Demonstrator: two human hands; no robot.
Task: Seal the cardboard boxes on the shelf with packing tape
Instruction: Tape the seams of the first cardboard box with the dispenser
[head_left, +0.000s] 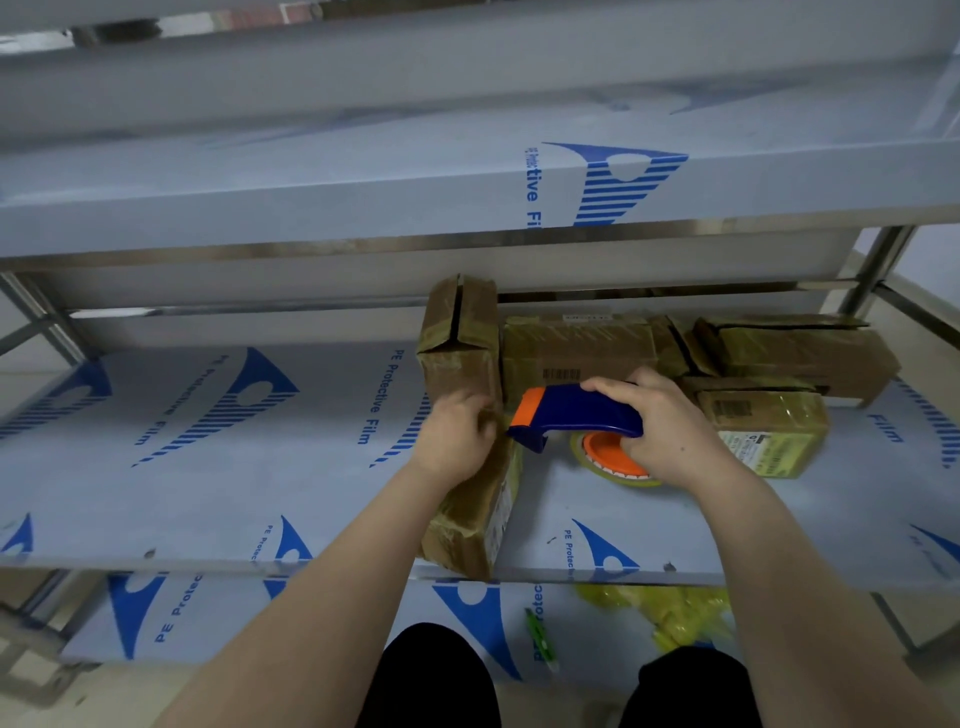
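Observation:
A long cardboard box lies front to back on the middle shelf, its far end flaps slightly apart. My left hand grips its right top edge about halfway along. My right hand holds a blue and orange tape dispenser just right of the box, the orange nose close to the box's edge. The tape roll with an orange hub shows under the dispenser. More cardboard boxes lie behind and to the right.
A box wrapped in yellowish tape sits right of my right hand. An upper shelf overhangs the work area. On the lower shelf lie a green cutter and crumpled yellow plastic. Shelf posts stand at the right rear.

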